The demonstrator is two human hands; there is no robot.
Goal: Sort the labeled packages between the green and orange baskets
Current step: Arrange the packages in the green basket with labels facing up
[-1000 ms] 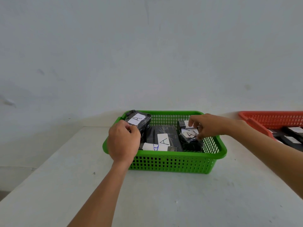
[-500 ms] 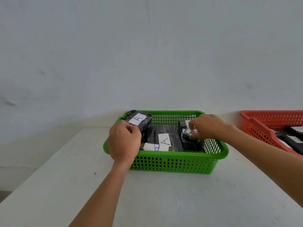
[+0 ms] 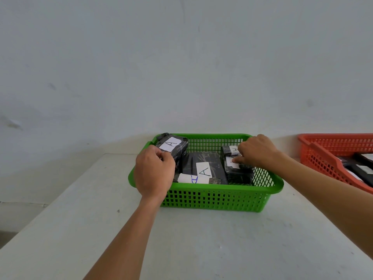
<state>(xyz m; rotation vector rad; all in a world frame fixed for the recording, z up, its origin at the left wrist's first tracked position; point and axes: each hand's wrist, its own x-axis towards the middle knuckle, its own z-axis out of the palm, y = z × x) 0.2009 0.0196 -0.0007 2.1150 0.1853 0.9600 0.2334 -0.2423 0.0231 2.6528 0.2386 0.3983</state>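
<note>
So, baskets: two on the white table (image 3: 201,249). A green basket (image 3: 212,199) stands in the middle, and an orange basket (image 3: 323,156) is well apart on the right, cut by the frame edge.
Packages in the green basket: five dark wrapped ones can be counted, each with a white label.
Tilted package (image 3: 173,145): one, in the far left corner, its far end raised above the rim; the label reads A.
Centre package (image 3: 201,160): one, lying flat in the middle; the label reads A.
Near package (image 3: 192,178): one, against the near wall and mostly hidden; its blue A lies upside down.
Far right package (image 3: 228,150): one, by the far right side; its label is partly hidden behind the hand.
Right package (image 3: 240,174): one, just on the near side of the far right package and touching it.
Orange-basket packages (image 3: 363,169): at least two dark ones with white labels, cut by the frame edge; the letters cannot be read.
Left hand (image 3: 154,172): over the basket's near left corner, with fingers curled round the near end of the tilted package, gripping it.
Right hand (image 3: 258,152): reaching in from the right, with fingers curled down on top of the right package and the thumb across its label, holding it.
</note>
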